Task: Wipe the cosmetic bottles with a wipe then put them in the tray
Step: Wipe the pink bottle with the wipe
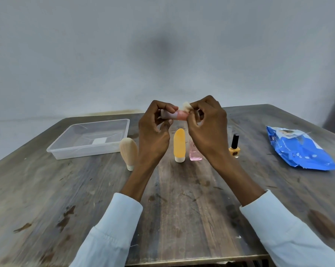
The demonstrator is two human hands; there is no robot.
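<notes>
Sleeves (112, 230) of pale blue cloth enter from the lower edge of the frame, one at lower left and one at lower right, over a worn grey-brown wooden table (184, 218). At frame centre both hands are raised above the tabletop. The left hand (153, 135) grips the pale cap end of a small pink cylindrical cosmetic bottle (175, 115), held roughly level, with its fingers curled round it. The right hand (207, 130) pinches a small crumpled white wipe (186, 106) against the bottle's other end.

Beyond the wrists, a row of containers stands upright on the table. A beige squeeze tube on a white cap (129, 152) stands at left of centre, just beside the left wrist. An orange squeeze tube on a white cap (179, 144) stands between the two hands. A clear pink rectangular glass bottle (194, 153), partly hidden by the right hand, stands just beside the orange tube. An orange nail-polish bottle with a black cap (235, 146) stands right of the right wrist.

At middle left lies a clear rectangular plastic tray (62, 149), holding none of the bottles; a white patch shows at its bottom. At middle right lies a crumpled blue wipe packet (301, 149), well apart from the bottles. A grey wall (162, 45) fills the upper frame.
</notes>
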